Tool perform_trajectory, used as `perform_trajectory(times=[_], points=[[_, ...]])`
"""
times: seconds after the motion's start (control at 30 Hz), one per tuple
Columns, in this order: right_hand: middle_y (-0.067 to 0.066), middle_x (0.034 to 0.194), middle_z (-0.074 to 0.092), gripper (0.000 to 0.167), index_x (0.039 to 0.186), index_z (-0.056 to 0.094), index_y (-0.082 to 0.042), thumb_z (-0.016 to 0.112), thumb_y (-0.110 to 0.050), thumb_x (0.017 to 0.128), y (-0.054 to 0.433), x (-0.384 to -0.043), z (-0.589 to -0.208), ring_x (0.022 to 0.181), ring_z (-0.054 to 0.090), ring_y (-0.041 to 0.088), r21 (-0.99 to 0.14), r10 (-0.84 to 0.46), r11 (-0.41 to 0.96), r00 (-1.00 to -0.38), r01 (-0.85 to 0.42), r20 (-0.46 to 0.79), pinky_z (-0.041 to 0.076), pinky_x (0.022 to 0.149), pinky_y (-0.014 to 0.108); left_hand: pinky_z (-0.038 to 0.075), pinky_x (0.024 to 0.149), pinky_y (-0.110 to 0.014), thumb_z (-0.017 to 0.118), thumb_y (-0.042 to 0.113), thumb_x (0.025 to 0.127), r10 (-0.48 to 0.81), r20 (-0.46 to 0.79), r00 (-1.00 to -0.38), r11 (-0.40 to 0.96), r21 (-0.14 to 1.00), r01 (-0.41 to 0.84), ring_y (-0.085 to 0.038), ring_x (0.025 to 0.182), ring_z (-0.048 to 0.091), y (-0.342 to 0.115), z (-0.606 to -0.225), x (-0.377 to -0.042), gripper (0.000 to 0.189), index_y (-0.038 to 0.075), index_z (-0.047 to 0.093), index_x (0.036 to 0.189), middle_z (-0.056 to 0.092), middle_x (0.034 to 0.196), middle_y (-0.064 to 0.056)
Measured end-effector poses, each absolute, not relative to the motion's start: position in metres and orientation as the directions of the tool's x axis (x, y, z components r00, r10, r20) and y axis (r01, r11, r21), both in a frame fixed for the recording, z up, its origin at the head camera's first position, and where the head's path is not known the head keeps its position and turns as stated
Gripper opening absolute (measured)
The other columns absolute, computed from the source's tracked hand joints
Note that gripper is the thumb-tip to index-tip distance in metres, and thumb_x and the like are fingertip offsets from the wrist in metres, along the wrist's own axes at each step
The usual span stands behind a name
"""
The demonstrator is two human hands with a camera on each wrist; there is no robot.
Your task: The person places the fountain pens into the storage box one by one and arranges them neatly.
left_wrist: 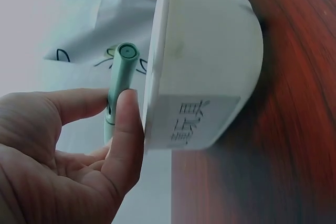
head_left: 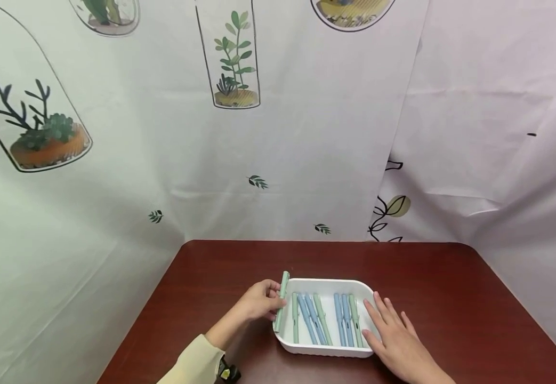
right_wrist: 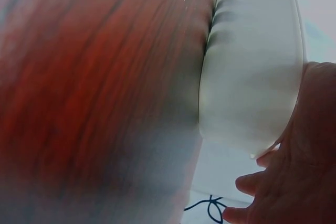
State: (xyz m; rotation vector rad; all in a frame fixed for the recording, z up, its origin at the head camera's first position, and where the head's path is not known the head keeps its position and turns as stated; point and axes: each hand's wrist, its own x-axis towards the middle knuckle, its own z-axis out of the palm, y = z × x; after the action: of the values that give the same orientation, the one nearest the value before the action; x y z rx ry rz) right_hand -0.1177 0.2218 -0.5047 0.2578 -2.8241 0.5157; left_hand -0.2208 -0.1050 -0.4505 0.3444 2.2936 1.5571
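A light green pen (head_left: 284, 284) is pinched between the thumb and fingers of my left hand (head_left: 260, 301), over the left rim of a white tray (head_left: 325, 350). In the left wrist view, the pen's round end (left_wrist: 127, 51) points up beside the tray wall. My right hand (head_left: 396, 341) rests at the tray's right rim with its fingers spread and fairly straight. Inside the tray lie two groups of pens: the left group has blue pens (head_left: 312, 318) between two green ones, and the right group has two blue pens beside a green pen (head_left: 355, 320).
The tray stands on a dark red-brown wooden table (head_left: 220, 272). A white label with dark characters (left_wrist: 191, 121) is on the tray's outer wall. Behind and beside the table hangs a pale cloth (head_left: 287, 144) printed with plants.
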Motion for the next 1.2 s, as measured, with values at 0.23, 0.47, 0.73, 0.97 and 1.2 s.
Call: perform_trajectory(times=[0.23,0.47,0.73,0.97,1.2], points=[[0.015,0.162,0.036,0.062,0.151,0.05,-0.018,0.065,-0.044,0.097,0.222,-0.116,-0.508,0.144,0.036,0.044,-0.316,-0.127,0.922,-0.947,-0.222,0.294,0.029,0.109,0.068,0.061,0.059,-0.036,0.073,0.004,0.088,0.404,-0.143,-0.904,0.331,0.944,-0.001,-0.016,0.071,0.063,-0.09,-0.453,-0.217,0.047,-0.009,0.052,0.128,0.061,0.09,-0.012],[0.014,0.163,0.034,0.062,0.152,0.049,-0.018,0.065,-0.043,0.097,0.221,-0.115,-0.504,0.146,0.034,0.044,-0.315,-0.116,0.927,-0.956,-0.202,0.271,0.028,0.11,0.068,0.06,0.057,-0.034,0.074,0.002,0.088,0.433,-0.13,-0.892,0.312,0.95,0.014,-0.016,0.069,0.061,-0.072,-0.453,-0.216,0.055,-0.005,0.051,0.138,0.058,0.086,-0.01],[0.015,0.161,0.036,0.062,0.152,0.049,-0.017,0.065,-0.042,0.097,0.222,-0.117,-0.505,0.144,0.036,0.044,-0.312,-0.126,0.924,-0.945,-0.223,0.301,0.029,0.109,0.068,0.058,0.052,-0.029,0.072,-0.004,0.087,0.451,-0.122,-0.884,0.291,0.957,0.017,-0.013,0.061,0.056,-0.05,-0.459,-0.214,0.052,-0.008,0.049,0.134,0.055,0.081,-0.008],[0.015,0.161,0.037,0.062,0.152,0.048,-0.018,0.065,-0.041,0.097,0.222,-0.118,-0.505,0.144,0.037,0.044,-0.318,-0.132,0.919,-0.941,-0.234,0.311,0.029,0.108,0.069,0.057,0.048,-0.029,0.072,-0.004,0.086,0.444,-0.109,-0.889,0.313,0.949,0.04,-0.012,0.055,0.057,-0.035,-0.463,-0.212,0.048,-0.006,0.051,0.129,0.055,0.079,-0.007],[0.015,0.161,0.037,0.062,0.152,0.048,-0.017,0.065,-0.041,0.097,0.221,-0.116,-0.505,0.145,0.036,0.044,-0.312,-0.123,0.925,-0.947,-0.219,0.298,0.03,0.108,0.069,0.056,0.047,-0.031,0.076,0.0,0.085,0.425,-0.137,-0.895,0.371,0.928,0.035,-0.011,0.048,0.057,-0.019,-0.469,-0.206,0.048,-0.004,0.052,0.128,0.057,0.077,-0.006]])
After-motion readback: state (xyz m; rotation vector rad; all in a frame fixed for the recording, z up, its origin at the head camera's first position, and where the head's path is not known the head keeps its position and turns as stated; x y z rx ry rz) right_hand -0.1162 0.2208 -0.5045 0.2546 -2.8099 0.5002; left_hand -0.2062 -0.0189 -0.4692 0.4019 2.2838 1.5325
